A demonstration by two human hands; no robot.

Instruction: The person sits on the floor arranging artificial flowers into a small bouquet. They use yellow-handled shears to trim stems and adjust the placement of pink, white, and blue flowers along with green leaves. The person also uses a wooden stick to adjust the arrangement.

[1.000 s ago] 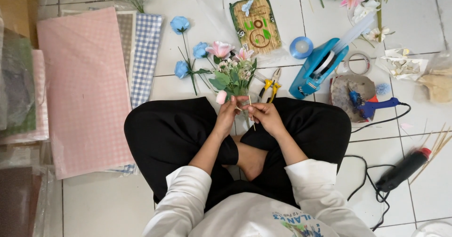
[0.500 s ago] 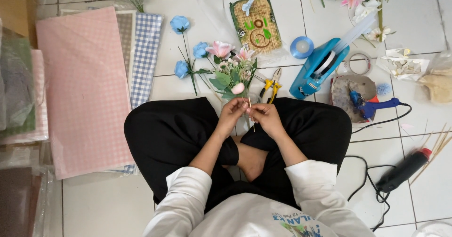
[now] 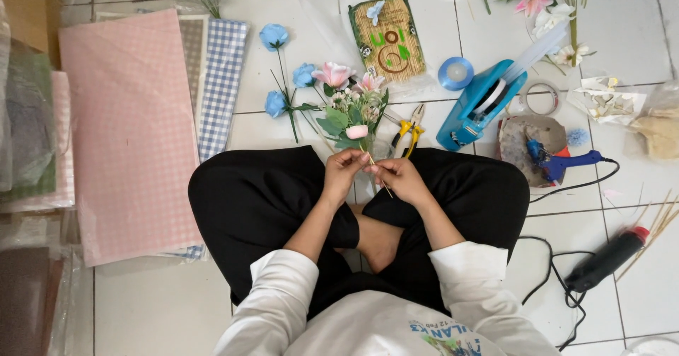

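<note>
Both hands (left hand [image 3: 344, 168], right hand [image 3: 397, 175]) meet, fingers pinching the flower stem [image 3: 370, 159].

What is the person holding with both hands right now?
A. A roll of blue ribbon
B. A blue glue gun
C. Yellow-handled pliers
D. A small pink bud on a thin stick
D: the left hand and right hand meet on a thin stick topped by a pink bud, while the glue gun, ribbon and pliers lie untouched on the floor.
</note>
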